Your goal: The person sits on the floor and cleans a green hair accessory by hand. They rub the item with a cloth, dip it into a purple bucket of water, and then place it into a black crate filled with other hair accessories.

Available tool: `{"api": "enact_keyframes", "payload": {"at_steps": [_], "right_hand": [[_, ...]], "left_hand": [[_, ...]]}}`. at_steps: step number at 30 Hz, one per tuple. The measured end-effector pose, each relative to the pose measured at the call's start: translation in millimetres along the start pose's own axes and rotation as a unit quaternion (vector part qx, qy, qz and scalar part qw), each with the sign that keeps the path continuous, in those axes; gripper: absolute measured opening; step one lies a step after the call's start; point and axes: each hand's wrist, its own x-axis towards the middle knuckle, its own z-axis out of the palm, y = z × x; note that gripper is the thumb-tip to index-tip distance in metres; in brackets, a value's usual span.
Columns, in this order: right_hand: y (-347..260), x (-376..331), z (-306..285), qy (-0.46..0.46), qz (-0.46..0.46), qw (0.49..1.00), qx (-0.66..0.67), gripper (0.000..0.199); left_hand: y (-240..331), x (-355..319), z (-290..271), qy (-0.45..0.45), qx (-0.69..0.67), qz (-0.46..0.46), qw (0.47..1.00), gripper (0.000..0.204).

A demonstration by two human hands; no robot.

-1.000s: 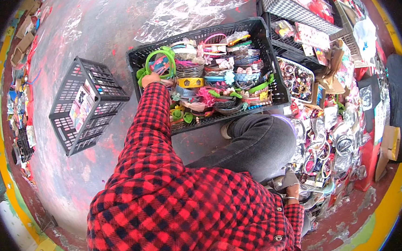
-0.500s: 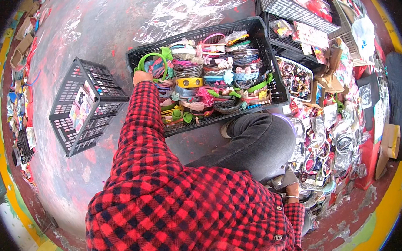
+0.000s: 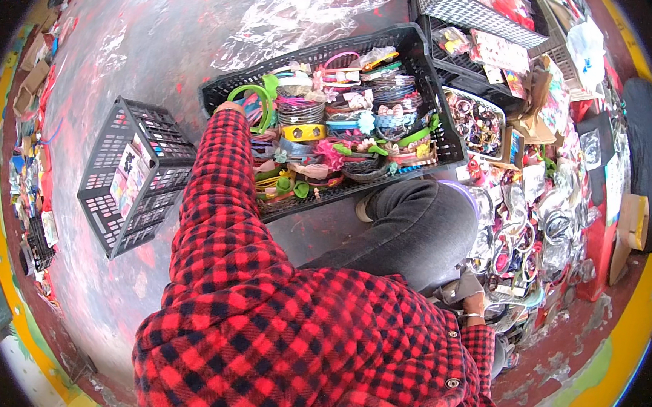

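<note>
A long black plastic crate (image 3: 315, 47) on the floor holds bundled headbands in many colours. At its left end my left hand (image 3: 229, 107) is beside a bright green headband (image 3: 260, 111) that stands on edge. My sleeve and forearm hide most of the left fingers, so their grip does not show. A yellow headband bundle (image 3: 304, 133) lies near the crate's middle. Low on the right, my right hand (image 3: 474, 304) hangs beside my bent knee, next to a grey piece (image 3: 462, 288) of unclear kind. Its fingers are mostly hidden.
A smaller black crate (image 3: 133, 168) with printed cards stands to the left. Clear plastic sheeting (image 3: 294, 18) lies beyond the long crate. Stacked crates (image 3: 472, 15) rise at the far right. Bagged hair accessories (image 3: 547, 226) heap beside my knee, near a box (image 3: 479, 121) of small items.
My left hand has shifted slightly left and away from me, from the green headband's front toward the crate's left rim. The right hand stays put.
</note>
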Motion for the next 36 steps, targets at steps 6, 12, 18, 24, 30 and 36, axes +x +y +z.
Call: {"api": "enact_keyframes", "payload": {"at_steps": [6, 12, 18, 24, 30, 36], "right_hand": [[-7, 2, -2, 0.012, -0.015, 0.999, 0.029, 0.074], [-14, 7, -12, 0.004, -0.017, 0.999, 0.036, 0.085], [-9, 5, 0, -0.019, 0.018, 1.0, 0.013, 0.072], [-17, 8, -9, -0.045, 0.068, 0.997, -0.006, 0.058], [-11, 3, -4, 0.008, 0.028, 1.0, 0.002, 0.039], [-13, 5, -5, -0.016, 0.058, 0.998, -0.021, 0.056]], "left_hand": [[-17, 13, -15, 0.025, 0.151, 0.053, 0.987, 0.036], [-23, 0, -6, 0.011, 0.087, 0.011, 0.996, 0.044], [-15, -3, -6, 0.041, -0.031, -0.028, 0.998, 0.053], [-5, -31, 13, 0.181, -0.1, 0.092, 0.974, 0.024], [-15, -20, 20, 0.094, -0.087, 0.072, 0.989, 0.038], [-16, -7, 12, 0.07, -0.024, 0.102, 0.992, 0.03]]}}
